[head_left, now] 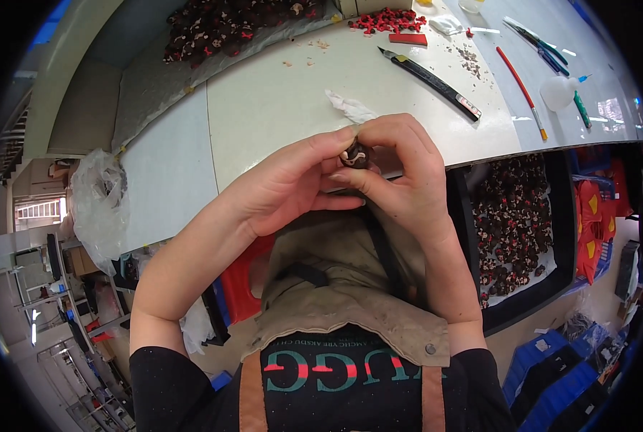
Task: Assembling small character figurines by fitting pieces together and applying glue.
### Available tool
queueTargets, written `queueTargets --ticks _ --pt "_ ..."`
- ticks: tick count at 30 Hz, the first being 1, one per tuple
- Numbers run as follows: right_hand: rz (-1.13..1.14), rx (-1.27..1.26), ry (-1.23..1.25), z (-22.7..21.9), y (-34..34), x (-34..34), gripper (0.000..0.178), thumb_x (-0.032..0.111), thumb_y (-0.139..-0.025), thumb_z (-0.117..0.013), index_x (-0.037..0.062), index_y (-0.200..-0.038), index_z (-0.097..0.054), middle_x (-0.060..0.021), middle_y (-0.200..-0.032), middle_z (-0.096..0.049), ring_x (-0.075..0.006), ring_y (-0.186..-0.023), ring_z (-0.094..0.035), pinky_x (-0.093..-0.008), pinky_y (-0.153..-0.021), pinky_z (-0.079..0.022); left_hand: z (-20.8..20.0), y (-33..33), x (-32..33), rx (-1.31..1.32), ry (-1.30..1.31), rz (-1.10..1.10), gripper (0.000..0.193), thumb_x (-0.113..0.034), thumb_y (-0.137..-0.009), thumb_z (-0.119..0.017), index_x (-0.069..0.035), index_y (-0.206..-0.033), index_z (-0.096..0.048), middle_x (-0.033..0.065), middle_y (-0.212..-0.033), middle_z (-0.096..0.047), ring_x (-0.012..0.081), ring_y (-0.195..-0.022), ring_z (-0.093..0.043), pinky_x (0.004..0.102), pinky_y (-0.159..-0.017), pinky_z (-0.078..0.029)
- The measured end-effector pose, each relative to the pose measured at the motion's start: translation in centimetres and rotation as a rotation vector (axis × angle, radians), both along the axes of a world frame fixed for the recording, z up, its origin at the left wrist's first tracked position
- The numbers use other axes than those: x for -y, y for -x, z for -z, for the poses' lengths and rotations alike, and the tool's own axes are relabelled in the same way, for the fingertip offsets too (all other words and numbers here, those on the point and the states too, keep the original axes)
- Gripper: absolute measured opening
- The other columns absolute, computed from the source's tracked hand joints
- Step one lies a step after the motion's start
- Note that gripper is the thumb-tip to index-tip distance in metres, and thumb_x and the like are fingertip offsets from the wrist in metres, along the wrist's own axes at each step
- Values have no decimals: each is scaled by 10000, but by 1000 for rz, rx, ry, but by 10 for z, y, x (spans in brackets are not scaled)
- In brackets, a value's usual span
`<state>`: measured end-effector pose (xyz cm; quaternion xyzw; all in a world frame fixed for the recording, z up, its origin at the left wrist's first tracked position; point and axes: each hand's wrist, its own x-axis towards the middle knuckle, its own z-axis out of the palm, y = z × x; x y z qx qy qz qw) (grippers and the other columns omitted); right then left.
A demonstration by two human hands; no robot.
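Observation:
Close above the table's front edge, a small, glossy dark brown figure with a pale pinkish part (354, 156) is pinched between my two hands. My left hand (290, 175) has its thumb against the piece's upper side, and its other fingers curl beneath. From the other side, my right hand (406, 167) grips the piece between thumb and forefinger. Fingers cover much of the figure, so its full shape is hidden. Just beyond my fingertips lies a crumpled white tissue (351, 108). A black craft knife (431, 83) rests farther right.
Dark pieces (228, 29) are heaped at the far left, small red pieces (386, 20) at the back near a red block (408, 39). Rightward lie a red brush (523, 93), pliers (539, 47) and a squeeze bottle (557, 93). A black tray (564, 237) of dark pieces stands below the table's right edge.

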<state>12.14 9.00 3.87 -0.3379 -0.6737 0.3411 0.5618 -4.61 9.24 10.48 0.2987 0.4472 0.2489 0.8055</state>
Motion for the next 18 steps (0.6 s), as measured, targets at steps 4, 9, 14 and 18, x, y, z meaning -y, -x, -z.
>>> queueTargets --ticks 4,9,14,18 --pt "11 15 -33 0 0 -1 342 15 -662 -790 12 -926 -572 -82 -935 -581 -156 -810 -603 -248 -673 -510 -1 -1 0 3 -2 6 356 -421 -905 -545 -119 -1090 -581 0 -1013 -602 120 -972 -571 361 -900 -457" --pt "3 0 -14 -1 1 0 335 15 -665 -788 12 -919 -570 -80 -934 -578 -150 -803 -602 -246 -671 -508 2 1 0 -10 -12 3 369 -418 -917 -522 -103 -1103 -573 38 -1039 -610 144 -986 -585 383 -896 -479" --pt "8 19 -14 -2 0 0 336 18 -664 -791 11 -916 -569 -78 -929 -577 -148 -791 -600 -244 -661 -506 2 1 0 -21 -23 -6 385 -414 -928 -502 -82 -1111 -567 75 -1052 -616 173 -996 -600 408 -897 -501" --pt "8 30 -21 -1 0 -1 339 22 -663 -792 10 -917 -569 -79 -925 -578 -151 -797 -601 -246 -668 -504 2 1 0 -21 -17 -9 389 -417 -925 -508 -78 -1106 -572 77 -1047 -619 174 -992 -604 405 -897 -501"
